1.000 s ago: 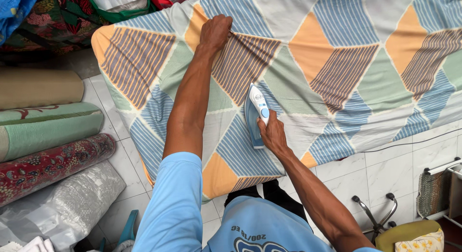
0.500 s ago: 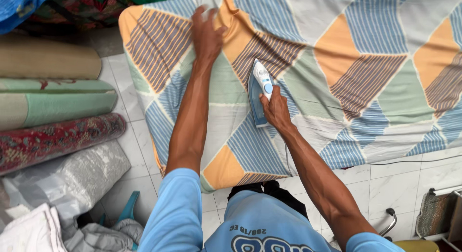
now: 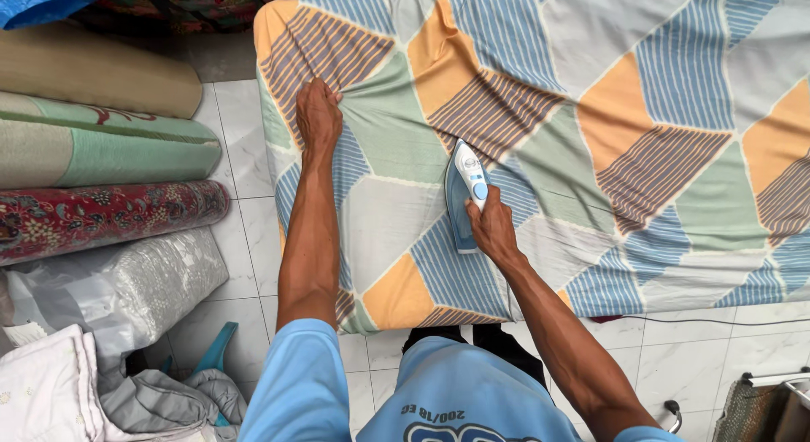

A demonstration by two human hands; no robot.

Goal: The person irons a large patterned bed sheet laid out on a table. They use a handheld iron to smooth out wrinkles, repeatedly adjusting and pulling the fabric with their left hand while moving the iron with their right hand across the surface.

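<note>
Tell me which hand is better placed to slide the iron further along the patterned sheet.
Right. The right hand already grips the iron, while the left hand lies flat on the sheet, apart from it.

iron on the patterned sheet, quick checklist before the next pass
1. Right hand grips the blue and white iron: ok.
2. Iron's soleplate flat on the sheet: ok.
3. Left hand pressing the cloth, well apart from the iron: ok.
4. Cloth ahead of the iron's tip free of folds: cannot tell.
5. Cord clear of the iron's path: cannot tell, no cord seen on the sheet.
</note>
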